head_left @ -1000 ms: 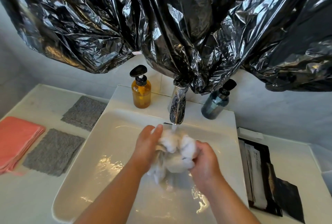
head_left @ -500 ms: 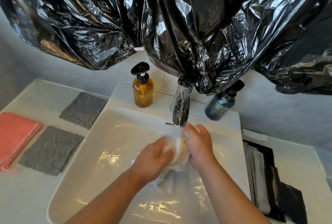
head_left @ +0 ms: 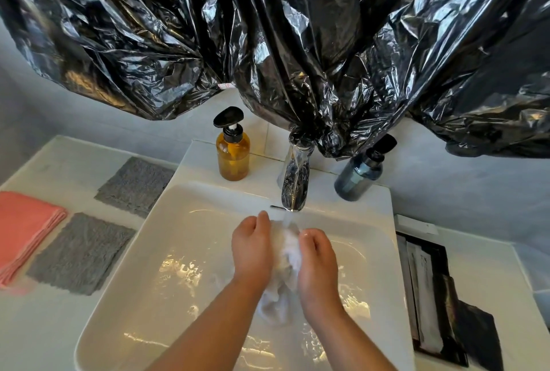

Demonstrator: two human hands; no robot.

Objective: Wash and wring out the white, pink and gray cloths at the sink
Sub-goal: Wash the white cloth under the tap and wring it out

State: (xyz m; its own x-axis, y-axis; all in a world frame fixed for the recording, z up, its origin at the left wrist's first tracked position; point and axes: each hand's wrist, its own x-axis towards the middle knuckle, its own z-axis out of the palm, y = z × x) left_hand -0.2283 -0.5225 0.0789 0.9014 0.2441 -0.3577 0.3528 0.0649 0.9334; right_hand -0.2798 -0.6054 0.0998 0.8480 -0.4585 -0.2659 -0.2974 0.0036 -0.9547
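Sink point(head_left: 184, 251): wide white basin, wet, glare across its floor. Open room inside lies at 9 o'clock and 6 o'clock of the hands. The back wall is close at 12.

Faucet point(head_left: 293, 180) at 12 o'clock, spout just above the fingertips. The water stream point(head_left: 287, 218) falls between the hands.

Black plastic sheeting point(head_left: 297, 43) hangs low across the whole back, and its lowest bunch touches the faucet top. Headroom is tight there.

Amber pump bottle point(head_left: 233, 156) at 11 o'clock on the back ledge, blue-gray pump bottle point(head_left: 358, 178) at 1 o'clock. Both stand apart from the hands.

Counter point(head_left: 44, 326) at 9 o'clock: far gray cloth point(head_left: 135, 186) and near gray cloth point(head_left: 80, 253) lie flat, just beside the sink's left rim. Pink cloth stack point(head_left: 26, 227) sits beyond them at the frame's left edge. At 3 o'clock, a black tray point(head_left: 440, 251) with flat packets lies near the right rim.

White cloth point(head_left: 290, 251): bunched, wet, squeezed between both hands mid-basin under the stream. A tail hangs out at 6 o'clock toward the basin floor.

Left hand point(head_left: 253, 251) at the cloth's 9 o'clock, fingers curved over the bunch, gripping. Right hand point(head_left: 318, 263) at its 3 o'clock, fingers curled in on it, gripping. Thumbs hidden.
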